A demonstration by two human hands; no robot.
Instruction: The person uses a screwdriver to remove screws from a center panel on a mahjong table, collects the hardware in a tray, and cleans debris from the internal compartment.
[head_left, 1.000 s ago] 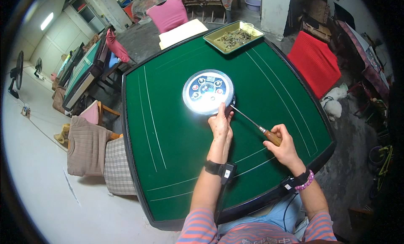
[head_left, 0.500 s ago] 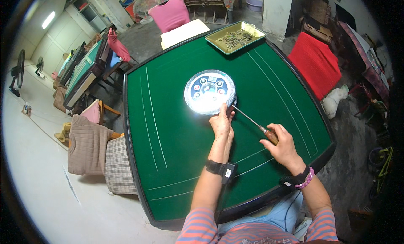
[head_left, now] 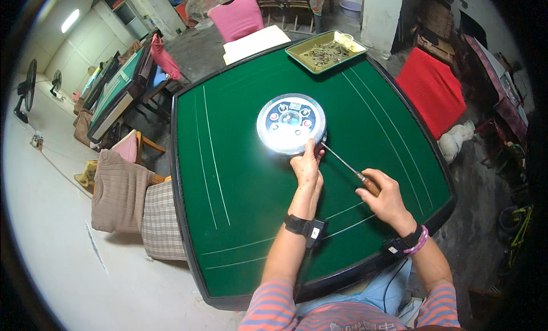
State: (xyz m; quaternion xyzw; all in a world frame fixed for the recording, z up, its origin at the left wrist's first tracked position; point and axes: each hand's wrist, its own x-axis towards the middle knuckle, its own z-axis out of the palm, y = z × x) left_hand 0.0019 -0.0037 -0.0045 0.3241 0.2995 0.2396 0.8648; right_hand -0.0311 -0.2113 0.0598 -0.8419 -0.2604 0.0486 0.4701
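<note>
A round mahjong-table control unit (head_left: 275, 134), with a clear dice window in its middle and several red and metal-coloured buttons around it, is on the green felt tabletop (head_left: 240, 205). My left hand (head_left: 308, 164) is closed on its near edge, thumb on top and fingers by the side. My right hand (head_left: 385, 195) grips the brown handle of a screwdriver (head_left: 344, 162). Its thin shaft slants up and left, and the tip meets the side of the unit just right of my left thumb. Whether the tip sits in a screw is too small to tell.
A yellowish tray (head_left: 302, 63) of small metal parts stands at the table's far right corner. Chairs surround the table: pink-covered (head_left: 237, 17) at the back, red-covered (head_left: 432, 91) at right, brown-covered (head_left: 123, 188) at left. A dark raised rim (head_left: 177, 177) edges the felt.
The whole view has shifted slightly, moving the scene a little to the right. Both hands keep their holds, and the screwdriver tip remains at the unit's side.
</note>
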